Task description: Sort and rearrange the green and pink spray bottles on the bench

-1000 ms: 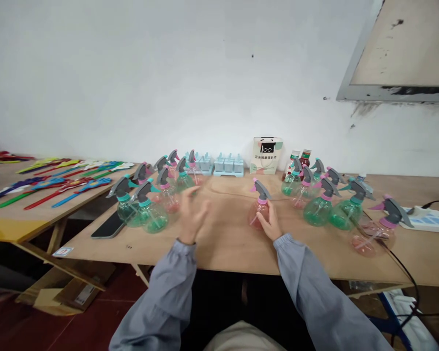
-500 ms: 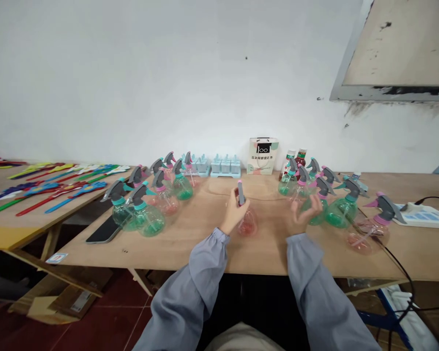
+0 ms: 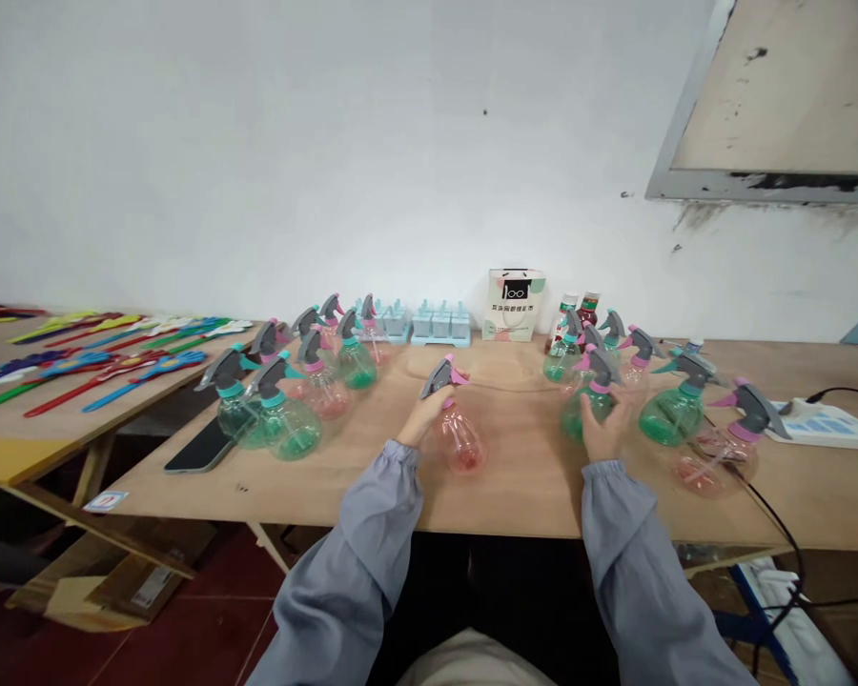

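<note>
Grey sleeves [image 3: 363, 538] reach forward, left grip [image 3: 429, 408] wrapping the sprayer [image 3: 439, 375] of a pink bottle [image 3: 461, 440], right grip [image 3: 604, 431] clasping a green bottle [image 3: 575, 412]; a white wall [image 3: 257, 152] backs the wooden surface [image 3: 515, 486].

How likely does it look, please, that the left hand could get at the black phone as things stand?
Probably not without letting go: the left hand holds a pink spray bottle, though the near end of the black phone lies uncovered beside green bottles.

A clear pink spray bottle [image 3: 463, 443] with a grey head tilts left at near centre, its base perhaps touching the table [image 3: 515, 491]; rightward, a green spray bottle [image 3: 576, 413] sits partly hidden.
</note>
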The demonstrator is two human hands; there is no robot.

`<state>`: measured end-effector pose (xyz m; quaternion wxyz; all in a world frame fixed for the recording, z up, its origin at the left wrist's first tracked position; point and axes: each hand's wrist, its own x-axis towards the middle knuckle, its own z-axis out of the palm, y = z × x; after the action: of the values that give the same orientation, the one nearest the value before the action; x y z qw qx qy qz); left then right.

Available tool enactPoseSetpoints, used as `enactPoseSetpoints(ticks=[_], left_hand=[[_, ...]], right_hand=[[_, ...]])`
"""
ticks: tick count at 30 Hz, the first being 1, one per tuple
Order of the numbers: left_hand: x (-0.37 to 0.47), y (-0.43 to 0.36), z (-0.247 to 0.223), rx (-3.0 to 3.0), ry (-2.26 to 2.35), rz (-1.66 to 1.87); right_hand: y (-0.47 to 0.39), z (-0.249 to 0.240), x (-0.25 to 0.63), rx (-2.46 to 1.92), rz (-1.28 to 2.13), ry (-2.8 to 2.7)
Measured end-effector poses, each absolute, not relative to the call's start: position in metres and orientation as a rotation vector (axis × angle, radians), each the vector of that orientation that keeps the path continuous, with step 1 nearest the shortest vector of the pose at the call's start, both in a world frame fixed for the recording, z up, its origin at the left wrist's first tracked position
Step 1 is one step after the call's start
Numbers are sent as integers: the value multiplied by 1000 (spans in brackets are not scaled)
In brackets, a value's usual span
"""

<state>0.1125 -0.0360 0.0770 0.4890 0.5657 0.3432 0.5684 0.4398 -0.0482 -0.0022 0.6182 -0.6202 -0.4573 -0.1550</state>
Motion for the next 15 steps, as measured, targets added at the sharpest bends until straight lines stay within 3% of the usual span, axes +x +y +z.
enactPoseSetpoints(ticks=[8, 15], left_hand=[[106, -40, 94, 1301, 675, 1214], [99, -38, 94, 1211, 712, 1228]], right_hand=[[-44, -8, 353, -1143, -65, -1304], [-47, -9, 330, -1109, 22, -1370]])
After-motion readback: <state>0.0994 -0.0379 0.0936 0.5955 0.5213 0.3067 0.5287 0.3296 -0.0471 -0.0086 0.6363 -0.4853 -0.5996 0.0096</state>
